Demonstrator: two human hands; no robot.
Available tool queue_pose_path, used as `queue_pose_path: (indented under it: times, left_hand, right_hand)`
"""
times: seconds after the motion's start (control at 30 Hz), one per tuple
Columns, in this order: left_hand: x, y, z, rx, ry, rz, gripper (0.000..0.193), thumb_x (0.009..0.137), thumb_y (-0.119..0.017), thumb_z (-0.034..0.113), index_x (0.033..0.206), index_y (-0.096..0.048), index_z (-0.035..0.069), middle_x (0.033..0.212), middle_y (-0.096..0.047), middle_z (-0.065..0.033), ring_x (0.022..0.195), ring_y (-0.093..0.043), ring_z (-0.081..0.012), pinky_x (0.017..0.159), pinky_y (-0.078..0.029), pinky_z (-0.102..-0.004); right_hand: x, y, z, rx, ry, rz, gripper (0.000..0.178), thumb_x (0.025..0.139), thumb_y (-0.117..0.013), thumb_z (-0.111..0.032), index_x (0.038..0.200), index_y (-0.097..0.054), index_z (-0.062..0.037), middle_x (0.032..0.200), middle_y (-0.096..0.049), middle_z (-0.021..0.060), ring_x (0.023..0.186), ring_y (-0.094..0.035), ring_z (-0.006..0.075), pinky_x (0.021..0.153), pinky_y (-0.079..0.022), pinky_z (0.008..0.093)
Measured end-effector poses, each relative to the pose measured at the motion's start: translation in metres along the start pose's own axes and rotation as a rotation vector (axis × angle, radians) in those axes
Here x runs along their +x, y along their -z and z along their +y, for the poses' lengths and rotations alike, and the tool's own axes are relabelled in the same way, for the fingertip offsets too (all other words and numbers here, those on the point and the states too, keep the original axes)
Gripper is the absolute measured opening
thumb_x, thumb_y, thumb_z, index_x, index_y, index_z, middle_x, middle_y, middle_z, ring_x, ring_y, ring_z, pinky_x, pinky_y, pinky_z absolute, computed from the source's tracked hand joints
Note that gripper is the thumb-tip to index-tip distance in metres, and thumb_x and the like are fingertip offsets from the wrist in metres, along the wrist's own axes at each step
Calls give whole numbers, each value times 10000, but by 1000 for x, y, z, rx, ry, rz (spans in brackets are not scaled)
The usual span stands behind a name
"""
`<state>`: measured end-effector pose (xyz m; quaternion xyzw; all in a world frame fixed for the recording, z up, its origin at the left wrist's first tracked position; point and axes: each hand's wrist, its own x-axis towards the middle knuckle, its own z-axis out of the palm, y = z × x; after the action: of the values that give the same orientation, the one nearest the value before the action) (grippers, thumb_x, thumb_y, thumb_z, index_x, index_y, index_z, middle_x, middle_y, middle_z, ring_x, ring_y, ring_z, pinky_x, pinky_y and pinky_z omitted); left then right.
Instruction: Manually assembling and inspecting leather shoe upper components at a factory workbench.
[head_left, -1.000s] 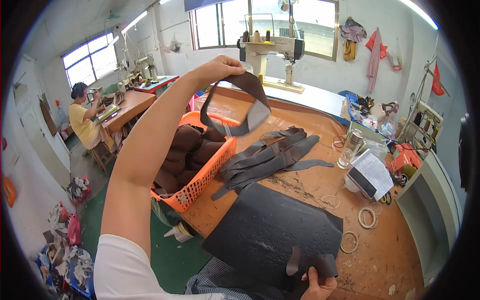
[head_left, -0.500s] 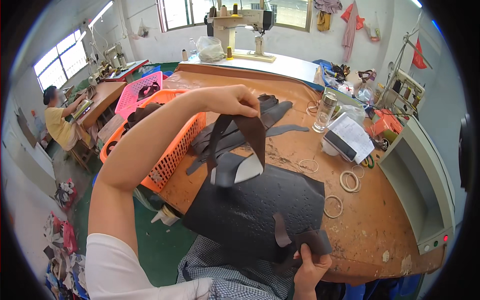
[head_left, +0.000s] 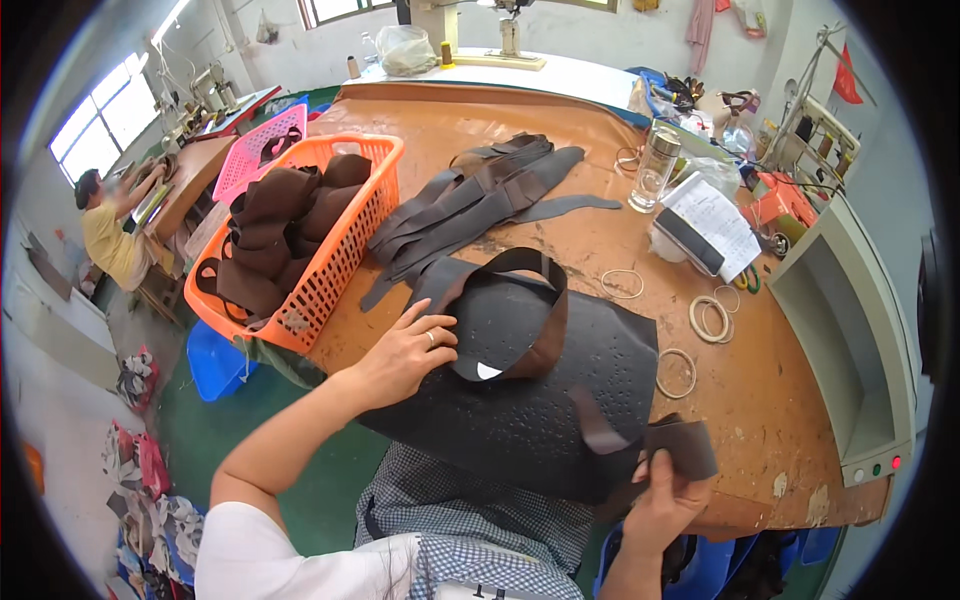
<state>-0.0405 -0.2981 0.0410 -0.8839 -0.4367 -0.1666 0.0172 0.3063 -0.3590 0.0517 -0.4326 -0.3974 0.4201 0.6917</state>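
Observation:
On the black perforated mat (head_left: 480, 430) in front of me stands a looped dark brown strip (head_left: 545, 345), its band curving up and round, with a small white patch at its lower edge. My left hand (head_left: 405, 350) lies at the loop's left side, fingers spread against the band; its thumb is hidden. At the mat's lower right corner, my right hand (head_left: 665, 500) pinches a folded dark strip (head_left: 682, 448) between thumb and fingers. A narrower brown tail (head_left: 598, 425) hangs beside it over the mat, blurred.
An orange basket (head_left: 345, 245) of rolled brown pieces stands on the left, a pink basket (head_left: 240, 155) behind it. Flat dark strips (head_left: 480, 200) are piled beyond the mat. Rings (head_left: 710, 318), a glass bottle (head_left: 655, 170) and papers (head_left: 715, 225) lie right. A person (head_left: 110, 225) sits far left.
My left hand has come down from above the table and let the raised strip settle as a loop on the mat. My right hand has shifted slightly right, still pinching its strip.

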Motion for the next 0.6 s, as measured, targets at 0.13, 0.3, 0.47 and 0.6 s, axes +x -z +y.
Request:
queue_pose_path:
  times: [0.13, 0.3, 0.47, 0.6]
  left_hand:
    - [0, -2, 28, -19, 152, 131, 248, 741, -624, -52, 965, -667, 45, 1078, -634, -86, 1233, -527, -277, 1111, -339, -514]
    - [17, -23, 77, -300, 307, 380, 146, 817, -659, -19, 957, -659, 18, 1077, -655, -106, 1092, -609, -297, 991, -461, -452]
    - [39, -32, 84, -385, 432, 291, 387, 843, -686, 90, 1197, -547, 16, 1120, -615, -157, 1065, -591, -347, 897, -491, -414]
    - [56, -42, 81, -373, 510, 227, 433, 855, -701, 158, 1223, -528, 9, 1129, -625, -187, 1078, -604, -344, 895, -492, -411]
  right_hand:
    - [39, -12, -19, 59, 159, -3, 239, 911, -591, 55, 1146, -603, 12, 1001, -645, 100, 709, -547, 128, 578, -438, 264]
    - [54, -14, -34, -63, 365, 18, 243, 922, -593, 34, 1163, -597, -1, 999, -641, 86, 702, -526, 111, 582, -417, 253]
    - [11, -32, -6, 80, -65, -28, 276, 899, -594, 62, 1164, -604, -13, 1023, -655, 79, 730, -587, 116, 583, -477, 242]
    - [-38, -32, 31, 27, -418, -173, 227, 883, -619, 55, 1101, -635, -4, 966, -663, 79, 676, -599, 133, 575, -495, 262]
